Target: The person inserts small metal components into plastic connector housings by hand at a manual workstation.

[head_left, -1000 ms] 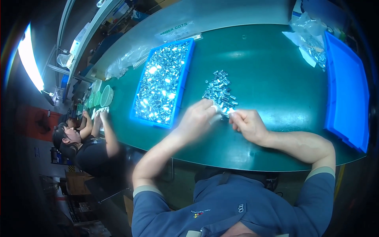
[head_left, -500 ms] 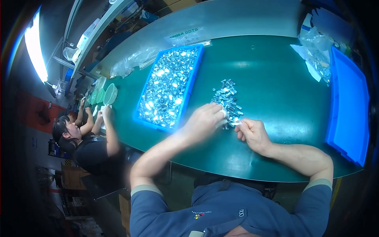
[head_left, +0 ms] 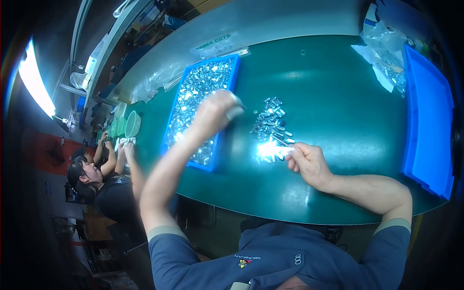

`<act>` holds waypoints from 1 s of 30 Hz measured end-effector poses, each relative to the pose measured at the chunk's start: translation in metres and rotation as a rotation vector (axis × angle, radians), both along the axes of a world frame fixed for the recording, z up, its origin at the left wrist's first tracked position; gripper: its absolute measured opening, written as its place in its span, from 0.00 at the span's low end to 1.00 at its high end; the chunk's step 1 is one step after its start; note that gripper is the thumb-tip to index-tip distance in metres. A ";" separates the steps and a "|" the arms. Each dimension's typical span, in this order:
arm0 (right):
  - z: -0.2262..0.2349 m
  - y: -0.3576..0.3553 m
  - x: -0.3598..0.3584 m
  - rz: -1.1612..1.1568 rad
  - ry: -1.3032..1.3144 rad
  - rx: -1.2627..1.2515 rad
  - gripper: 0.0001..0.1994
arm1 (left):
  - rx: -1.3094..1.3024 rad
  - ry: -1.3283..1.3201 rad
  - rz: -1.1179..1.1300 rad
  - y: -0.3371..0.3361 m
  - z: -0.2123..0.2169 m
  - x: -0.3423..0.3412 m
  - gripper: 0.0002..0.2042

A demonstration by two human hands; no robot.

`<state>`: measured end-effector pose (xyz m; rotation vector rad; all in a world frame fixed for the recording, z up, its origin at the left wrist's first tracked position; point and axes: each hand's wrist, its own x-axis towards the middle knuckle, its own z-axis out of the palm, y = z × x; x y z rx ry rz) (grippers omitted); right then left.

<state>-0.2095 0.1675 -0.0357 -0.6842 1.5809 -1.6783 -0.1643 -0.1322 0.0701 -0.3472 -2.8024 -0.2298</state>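
Note:
My left hand is raised over the right side of a blue tray heaped with small shiny metal parts. Motion smears its fingers, which carry white coverings at the tips, so whether they hold anything does not show. At the near end of a loose pile of short metal cylinders on the green table, my right hand has thumb and forefinger pinched together. Strong glare beside those fingertips hides what is between them.
Another blue tray stands at the right end of the green table. Clear plastic bags lie behind it, more by the back board. A person works at the left near green bowls.
My left hand has left the pile and swung left and away from me, over the filled tray. My right hand stays by the pile, still pinched. The view has shifted slightly.

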 end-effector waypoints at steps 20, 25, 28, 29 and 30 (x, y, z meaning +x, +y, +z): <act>-0.001 -0.001 0.002 0.037 0.097 0.005 0.18 | 0.054 -0.136 0.103 0.014 -0.068 -0.007 0.11; -0.001 -0.001 0.005 0.009 0.079 -0.007 0.17 | 0.233 -0.065 0.169 0.018 -0.075 0.007 0.08; -0.004 0.000 0.002 -0.008 0.086 -0.023 0.17 | 0.719 -0.215 0.374 0.055 -0.057 0.029 0.08; -0.004 0.000 0.003 -0.003 0.079 -0.019 0.17 | 0.847 -0.268 0.405 0.060 -0.056 0.039 0.09; -0.005 -0.001 0.003 -0.008 0.100 -0.028 0.17 | 0.851 -0.273 0.412 0.064 -0.058 0.045 0.09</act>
